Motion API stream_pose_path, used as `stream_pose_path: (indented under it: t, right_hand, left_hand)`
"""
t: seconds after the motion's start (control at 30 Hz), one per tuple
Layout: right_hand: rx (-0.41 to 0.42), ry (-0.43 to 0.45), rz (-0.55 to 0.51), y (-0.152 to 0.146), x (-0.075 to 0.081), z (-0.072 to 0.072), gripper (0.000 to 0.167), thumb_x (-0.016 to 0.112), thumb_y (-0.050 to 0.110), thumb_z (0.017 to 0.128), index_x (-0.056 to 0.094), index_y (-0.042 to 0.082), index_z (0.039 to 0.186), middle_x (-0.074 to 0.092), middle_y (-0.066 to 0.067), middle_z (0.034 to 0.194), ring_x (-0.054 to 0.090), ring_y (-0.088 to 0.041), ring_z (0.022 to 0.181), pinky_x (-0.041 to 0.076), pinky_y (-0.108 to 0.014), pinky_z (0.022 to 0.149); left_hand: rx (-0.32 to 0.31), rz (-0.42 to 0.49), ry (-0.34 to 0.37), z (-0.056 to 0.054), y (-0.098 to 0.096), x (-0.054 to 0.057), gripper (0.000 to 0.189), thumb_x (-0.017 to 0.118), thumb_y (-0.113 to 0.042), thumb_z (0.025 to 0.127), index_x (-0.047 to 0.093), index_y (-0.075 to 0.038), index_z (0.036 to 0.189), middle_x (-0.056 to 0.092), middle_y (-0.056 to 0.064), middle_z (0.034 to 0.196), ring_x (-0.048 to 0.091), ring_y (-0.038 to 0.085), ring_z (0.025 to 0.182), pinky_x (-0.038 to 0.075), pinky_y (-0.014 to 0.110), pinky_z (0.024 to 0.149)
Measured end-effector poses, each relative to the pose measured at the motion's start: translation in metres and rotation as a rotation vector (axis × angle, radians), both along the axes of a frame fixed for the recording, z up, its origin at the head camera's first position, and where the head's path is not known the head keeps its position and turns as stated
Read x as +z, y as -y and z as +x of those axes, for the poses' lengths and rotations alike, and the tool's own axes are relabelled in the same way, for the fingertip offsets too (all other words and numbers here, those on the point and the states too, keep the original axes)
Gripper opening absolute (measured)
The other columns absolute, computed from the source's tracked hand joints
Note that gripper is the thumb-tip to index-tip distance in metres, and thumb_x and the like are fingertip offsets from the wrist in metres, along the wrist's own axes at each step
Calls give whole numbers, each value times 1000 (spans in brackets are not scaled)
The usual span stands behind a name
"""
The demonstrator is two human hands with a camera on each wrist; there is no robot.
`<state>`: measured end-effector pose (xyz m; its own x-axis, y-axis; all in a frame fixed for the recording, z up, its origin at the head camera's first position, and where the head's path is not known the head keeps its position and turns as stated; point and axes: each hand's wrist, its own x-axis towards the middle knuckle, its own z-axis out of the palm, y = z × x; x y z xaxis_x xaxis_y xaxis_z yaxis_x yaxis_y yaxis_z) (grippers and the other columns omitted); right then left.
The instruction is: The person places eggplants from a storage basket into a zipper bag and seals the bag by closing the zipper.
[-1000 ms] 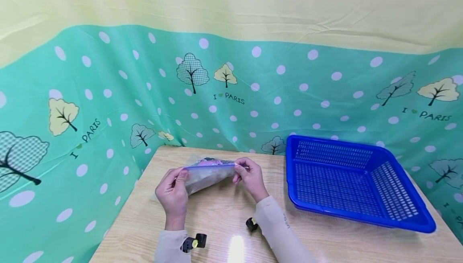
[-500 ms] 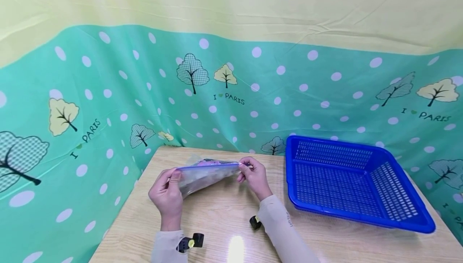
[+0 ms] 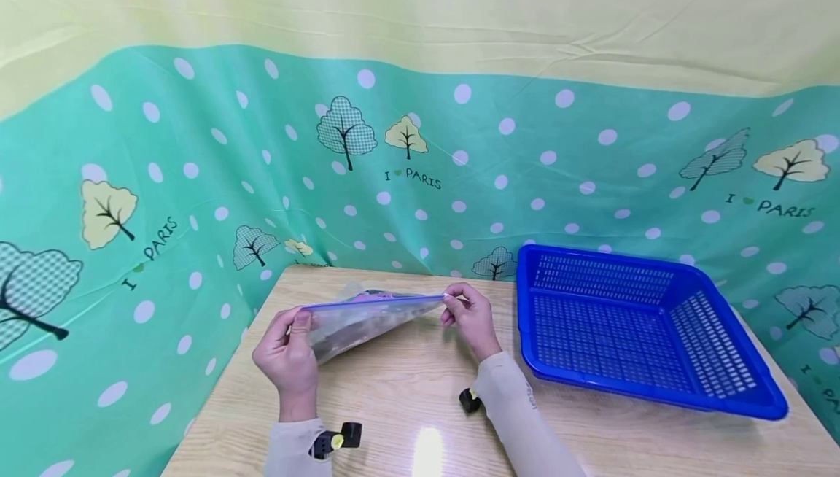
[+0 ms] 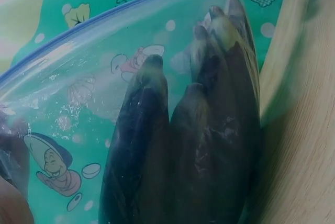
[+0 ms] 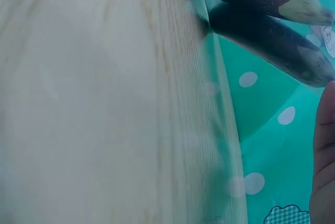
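Observation:
A clear zip-top bag (image 3: 357, 325) with a blue strip along its mouth is held over the table. Several long dark eggplants (image 4: 138, 135) show through the plastic in the left wrist view, their paler stem ends toward the strip. At the strip's left end, my left hand (image 3: 289, 357) pinches the bag between thumb and curled fingers. My right hand (image 3: 472, 320) pinches the opposite end of the strip. The strip is stretched straight between them. In the right wrist view, an eggplant (image 5: 269, 43) lies close to my thumb (image 5: 324, 150).
A blue perforated plastic basket (image 3: 604, 324) stands on the right of the wooden table (image 3: 394, 419). A green and yellow printed cloth (image 3: 420, 134) hangs behind and along the left side. Small black devices are strapped at both wrists.
My left hand has moved left and slightly toward me. My right hand has shifted a little right, so more of the blue strip shows between the hands.

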<state>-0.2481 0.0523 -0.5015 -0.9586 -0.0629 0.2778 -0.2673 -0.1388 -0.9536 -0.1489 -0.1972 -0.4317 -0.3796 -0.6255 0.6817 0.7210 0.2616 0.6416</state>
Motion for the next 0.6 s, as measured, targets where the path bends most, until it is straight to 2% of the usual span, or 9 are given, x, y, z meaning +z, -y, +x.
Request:
stream_pose_path:
  t: [0.1,0.17,0.23,0.37,0.43,0.53,0.6]
  right_hand:
    - [-2,6,6,-1,-1,-1,7,59,-9,97,62,-5,94,58,-34,79,61,-18,58,59,-34,53]
    - [-3,15,40,-3,-3,-2,6,60,-7,98,63,-4,94,58,-32,83,62,-22,60,60,-37,55]
    - [-17,29,96,-5,-5,-2,6,59,-6,98,64,-3,96,58,-27,91,65,-29,65,60,-43,58]
    - [-52,66,237,-10,-9,-3,6,59,-5,99,64,-2,97,54,-17,104,65,-41,70,59,-50,57]
    - [-41,105,295,-13,-10,-3,6,58,-4,100,63,-1,99,54,-17,105,65,-41,69,59,-48,55]
    - [-12,181,369,-15,-10,-4,8,55,-4,101,62,1,102,56,-16,100,65,-34,65,58,-40,53]
    - [-7,221,404,-17,-9,-5,10,54,-5,101,61,0,104,57,-15,97,65,-28,64,57,-35,52]
  left_hand:
    - [-33,-22,3,0,2,0,6,64,22,86,66,22,80,70,8,71,64,5,63,49,13,57]
    - [-59,-77,58,3,5,2,5,65,21,86,67,20,81,70,5,73,63,4,64,48,13,57]
    - [-120,-149,146,9,7,5,5,66,19,86,68,17,83,70,4,75,61,3,65,47,13,56]
    - [-313,-252,435,21,9,13,5,69,11,89,73,8,88,70,1,79,57,6,66,47,17,56]
    - [-403,-309,604,25,6,16,4,72,3,90,76,0,91,70,-1,81,57,10,69,48,21,59]
    - [-512,-485,809,28,-3,19,5,74,-10,91,78,-11,94,70,-5,87,59,13,76,51,27,69]
    - [-589,-624,911,28,-12,19,5,74,-17,92,78,-16,94,70,-7,86,60,14,78,50,30,71]
